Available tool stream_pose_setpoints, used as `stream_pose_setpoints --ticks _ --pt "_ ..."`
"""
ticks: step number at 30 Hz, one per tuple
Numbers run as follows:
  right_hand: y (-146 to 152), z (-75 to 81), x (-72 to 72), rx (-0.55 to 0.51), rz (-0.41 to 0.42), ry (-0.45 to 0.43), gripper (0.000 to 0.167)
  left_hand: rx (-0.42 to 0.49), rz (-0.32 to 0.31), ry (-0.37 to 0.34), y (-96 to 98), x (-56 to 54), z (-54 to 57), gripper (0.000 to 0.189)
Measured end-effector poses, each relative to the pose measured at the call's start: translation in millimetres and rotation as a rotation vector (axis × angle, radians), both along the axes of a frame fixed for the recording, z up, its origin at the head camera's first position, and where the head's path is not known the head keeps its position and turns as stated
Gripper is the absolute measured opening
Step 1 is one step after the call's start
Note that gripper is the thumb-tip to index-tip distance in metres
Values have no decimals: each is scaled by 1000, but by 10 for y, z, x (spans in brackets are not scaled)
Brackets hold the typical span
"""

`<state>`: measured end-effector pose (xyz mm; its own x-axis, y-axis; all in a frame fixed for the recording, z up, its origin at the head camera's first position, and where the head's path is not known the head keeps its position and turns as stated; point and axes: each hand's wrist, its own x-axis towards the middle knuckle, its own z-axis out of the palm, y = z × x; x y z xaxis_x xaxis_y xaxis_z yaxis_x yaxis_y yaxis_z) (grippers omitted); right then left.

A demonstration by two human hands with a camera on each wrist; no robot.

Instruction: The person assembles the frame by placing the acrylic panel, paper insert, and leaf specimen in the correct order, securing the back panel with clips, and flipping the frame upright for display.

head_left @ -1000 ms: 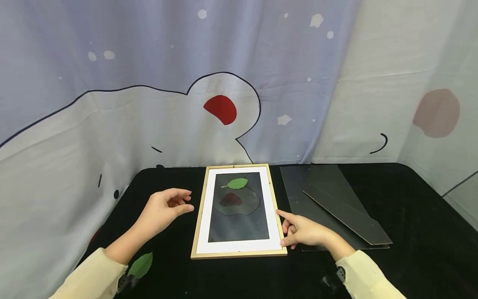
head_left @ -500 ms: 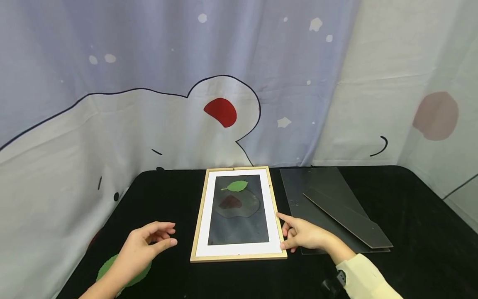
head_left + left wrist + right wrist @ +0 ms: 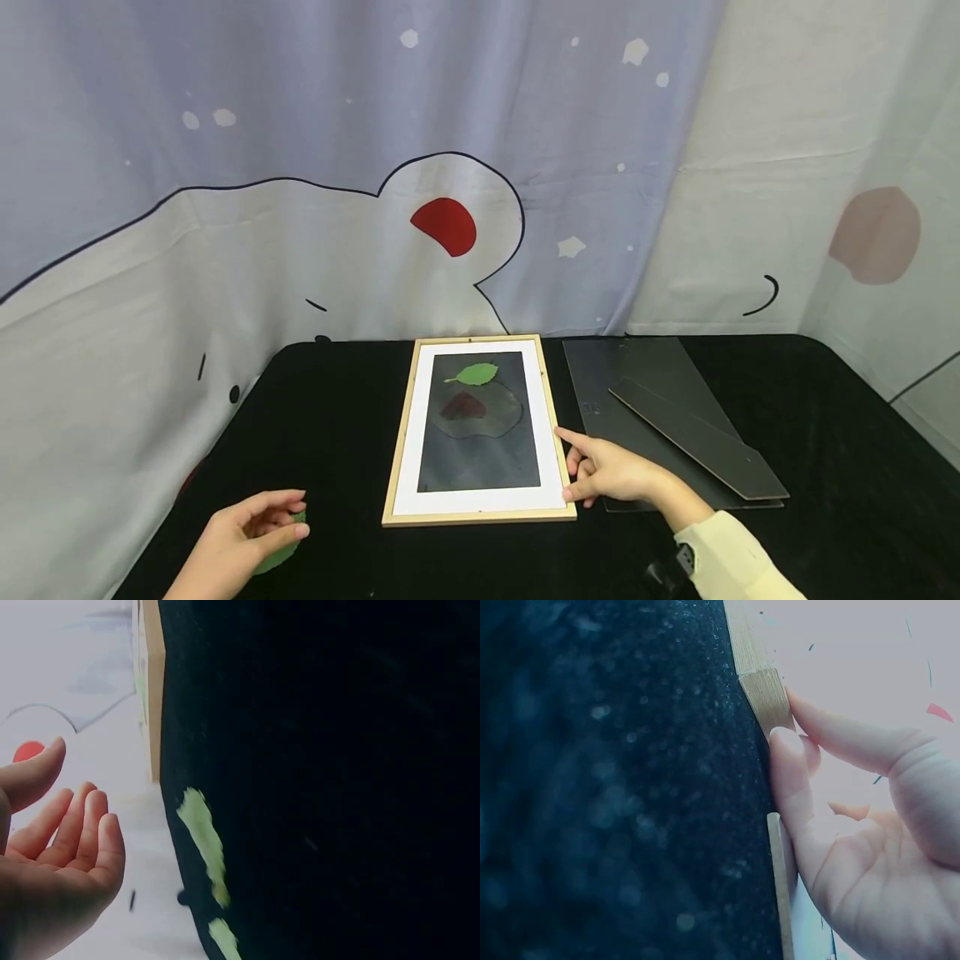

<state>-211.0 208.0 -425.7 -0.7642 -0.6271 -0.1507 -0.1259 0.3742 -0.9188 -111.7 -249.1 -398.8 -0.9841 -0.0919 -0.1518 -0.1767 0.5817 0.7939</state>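
A light wood picture frame (image 3: 480,515) with a white mat and dark reflective centre lies on the black cloth, a green leaf (image 3: 477,374) in its upper part. My right hand (image 3: 611,471) touches the frame's right side, index finger straight and thumb at the near corner. The right wrist view shows thumb and finger at the wooden corner (image 3: 767,697). At the lower left, my left hand (image 3: 240,542) is loosely bent and holds nothing. It partly hides another green leaf (image 3: 279,557). In the left wrist view, a leaf (image 3: 204,840) and another leaf piece (image 3: 225,941) lie apart from that hand.
To the right of the frame lies a dark flat board (image 3: 637,367). A dark stand flap (image 3: 705,442) juts up from it at an angle. The black cloth (image 3: 360,383) covers the table, and a printed curtain (image 3: 337,250) hangs close behind it.
My left hand has moved down and left from beside the frame to the leaf at the lower left. The right hand has stayed at the frame, which has not moved.
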Motion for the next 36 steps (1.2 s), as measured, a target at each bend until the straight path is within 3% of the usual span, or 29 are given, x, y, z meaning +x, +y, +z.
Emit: stream_pose_setpoints --ticks 8,16,23,32,36 --pt "3 4 7 -6 3 3 98 -3 74 -100 -353 65 -167 62" --pt "4 5 5 0 -3 -2 97 -50 66 -181 -503 69 -269 69" --pt "-2 4 8 -2 -9 -11 97 -57 15 -223 -578 73 -349 65" --pt "0 4 2 -11 1 -5 97 -51 68 -256 -601 88 -425 52" --pt "-2 9 5 -9 1 -3 98 -66 53 -264 -601 85 -435 40"
